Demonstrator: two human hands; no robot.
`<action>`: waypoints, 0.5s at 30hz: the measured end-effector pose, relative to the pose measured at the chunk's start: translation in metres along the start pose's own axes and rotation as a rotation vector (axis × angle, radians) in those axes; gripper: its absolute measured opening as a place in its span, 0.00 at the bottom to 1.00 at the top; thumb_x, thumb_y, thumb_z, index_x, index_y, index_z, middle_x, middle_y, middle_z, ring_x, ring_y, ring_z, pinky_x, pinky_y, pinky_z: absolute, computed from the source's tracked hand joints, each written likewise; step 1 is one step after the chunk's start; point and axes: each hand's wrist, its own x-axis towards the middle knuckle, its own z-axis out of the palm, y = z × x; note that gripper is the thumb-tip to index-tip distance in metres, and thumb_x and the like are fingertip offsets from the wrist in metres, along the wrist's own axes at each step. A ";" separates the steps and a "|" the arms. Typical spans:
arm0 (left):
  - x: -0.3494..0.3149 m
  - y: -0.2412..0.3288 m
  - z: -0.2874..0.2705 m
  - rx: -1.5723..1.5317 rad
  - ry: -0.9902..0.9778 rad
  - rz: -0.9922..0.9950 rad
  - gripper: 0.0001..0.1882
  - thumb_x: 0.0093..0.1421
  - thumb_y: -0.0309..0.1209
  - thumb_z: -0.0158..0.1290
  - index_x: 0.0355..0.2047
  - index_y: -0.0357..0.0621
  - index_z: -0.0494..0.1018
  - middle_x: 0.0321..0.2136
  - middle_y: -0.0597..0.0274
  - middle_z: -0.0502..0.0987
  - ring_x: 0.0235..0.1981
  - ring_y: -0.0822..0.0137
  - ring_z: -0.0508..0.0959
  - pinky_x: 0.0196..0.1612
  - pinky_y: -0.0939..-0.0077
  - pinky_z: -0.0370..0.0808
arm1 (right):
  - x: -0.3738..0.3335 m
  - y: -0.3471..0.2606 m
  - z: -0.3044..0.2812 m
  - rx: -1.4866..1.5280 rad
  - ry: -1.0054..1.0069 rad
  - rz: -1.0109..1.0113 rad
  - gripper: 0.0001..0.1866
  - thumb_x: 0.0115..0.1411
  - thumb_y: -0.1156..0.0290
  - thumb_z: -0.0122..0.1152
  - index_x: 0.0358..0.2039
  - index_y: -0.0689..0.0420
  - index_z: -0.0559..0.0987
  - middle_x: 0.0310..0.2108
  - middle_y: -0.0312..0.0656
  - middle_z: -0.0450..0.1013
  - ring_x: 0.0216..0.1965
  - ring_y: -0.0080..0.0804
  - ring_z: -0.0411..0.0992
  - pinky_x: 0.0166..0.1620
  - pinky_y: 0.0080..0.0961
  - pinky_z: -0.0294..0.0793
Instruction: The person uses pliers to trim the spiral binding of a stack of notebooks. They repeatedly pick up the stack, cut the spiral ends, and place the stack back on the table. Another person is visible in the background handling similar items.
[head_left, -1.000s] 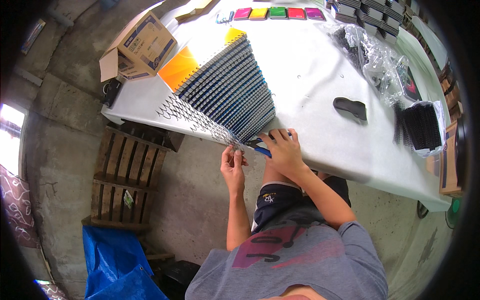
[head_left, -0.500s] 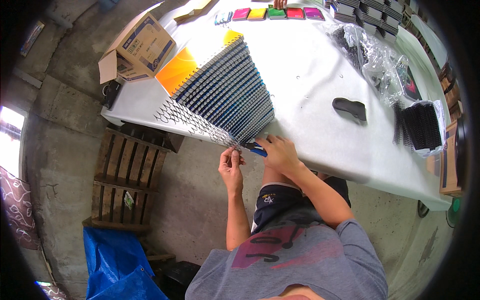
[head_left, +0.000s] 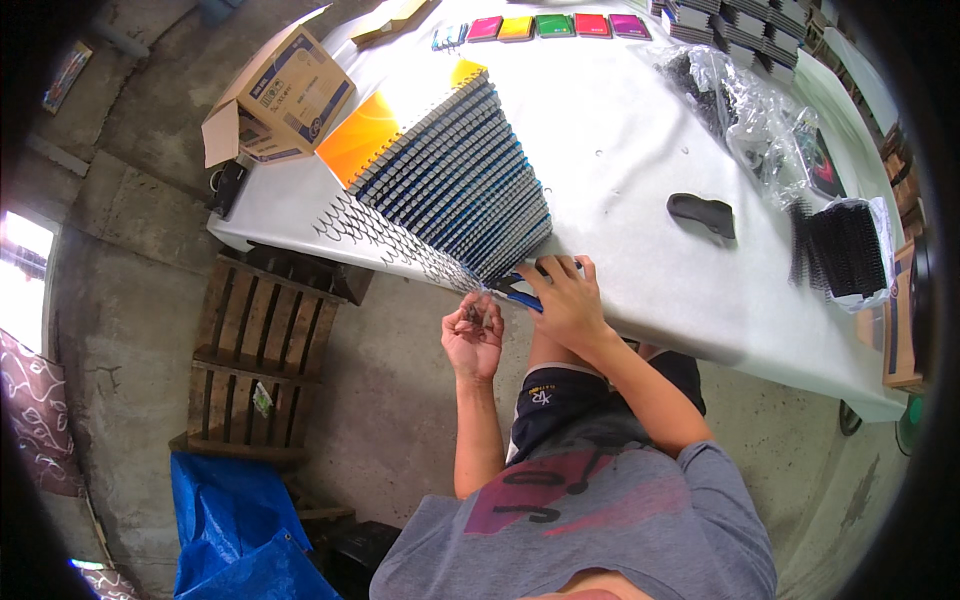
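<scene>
A tall stack of spiral notebooks (head_left: 455,175) with an orange cover on top leans across the table's near edge, its wire bindings facing me. Loose ends of spiral wire (head_left: 385,238) stick out from the stack's left side. At the near corner my right hand (head_left: 567,300) holds blue-handled pliers (head_left: 520,292), with the jaws by the wire ends and some fingers spread off the handles. Just left of the jaws is my left hand (head_left: 473,340), palm up with fingers curled around small dark bits that look like wire offcuts.
On the white-covered table (head_left: 620,240) lie a dark curved object (head_left: 701,214), a row of coloured notebooks (head_left: 553,27) and clear plastic wrapping (head_left: 765,135). Black wire bindings (head_left: 845,250) sit at the right. A cardboard box (head_left: 290,95) stands far left; a wooden pallet (head_left: 262,355) is below.
My left hand has turned palm up and its fingers have loosened from a pinch. The right hand's fingers have spread on the pliers. Another person's hand has left the green notebook.
</scene>
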 end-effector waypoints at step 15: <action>0.006 -0.012 0.038 0.599 0.006 0.521 0.07 0.62 0.29 0.52 0.37 0.39 0.72 0.29 0.69 0.73 0.27 0.79 0.69 0.33 0.85 0.68 | 0.000 0.002 0.013 0.021 -0.077 0.015 0.21 0.46 0.68 0.61 0.44 0.46 0.77 0.28 0.43 0.71 0.29 0.42 0.73 0.31 0.37 0.70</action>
